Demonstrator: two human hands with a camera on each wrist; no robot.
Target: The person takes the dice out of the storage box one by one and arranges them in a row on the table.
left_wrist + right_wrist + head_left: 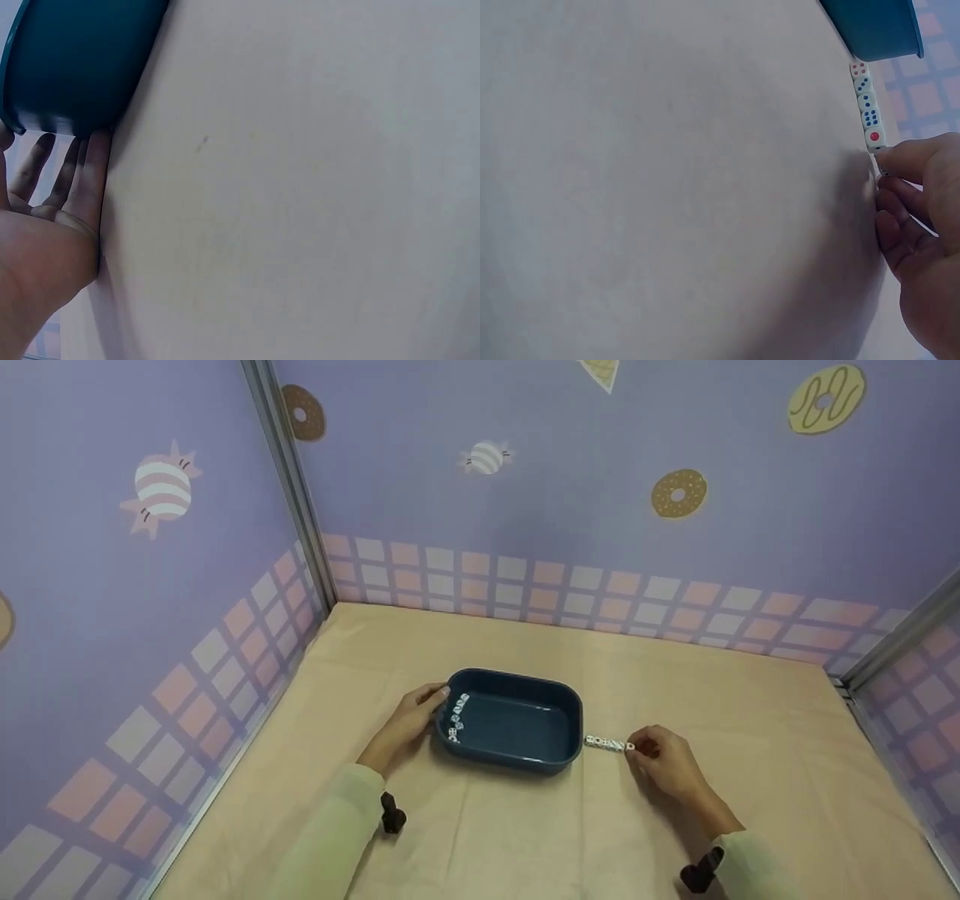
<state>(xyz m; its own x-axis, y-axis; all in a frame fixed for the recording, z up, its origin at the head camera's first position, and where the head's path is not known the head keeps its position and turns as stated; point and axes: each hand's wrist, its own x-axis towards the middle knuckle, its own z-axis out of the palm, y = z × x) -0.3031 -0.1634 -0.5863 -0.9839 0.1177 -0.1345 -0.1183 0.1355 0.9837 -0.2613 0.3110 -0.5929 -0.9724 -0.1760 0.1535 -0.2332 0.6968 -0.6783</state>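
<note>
A dark blue rectangular dish (517, 729) stands on the cloth-covered table, with several white dice (457, 718) inside along its left end. My left hand (409, 718) holds that end, thumb at the rim and the other fingers against the outer wall (79, 71). Outside the dish, a straight row of white dice (604, 743) runs rightward from close to its right wall. At the row's outer end my right hand (666, 759) pinches a die (630, 747) between thumb and forefinger. In the right wrist view the fingers mostly hide this die; red and blue pips show on the row (866, 101).
A pale cloth (525, 832) covers the table. Purple walls with candy and doughnut pictures (487, 510) enclose it at the back and sides, and a metal post (296, 487) rises at the back left corner. Dark wrist mounts (701, 871) sit by both sleeves.
</note>
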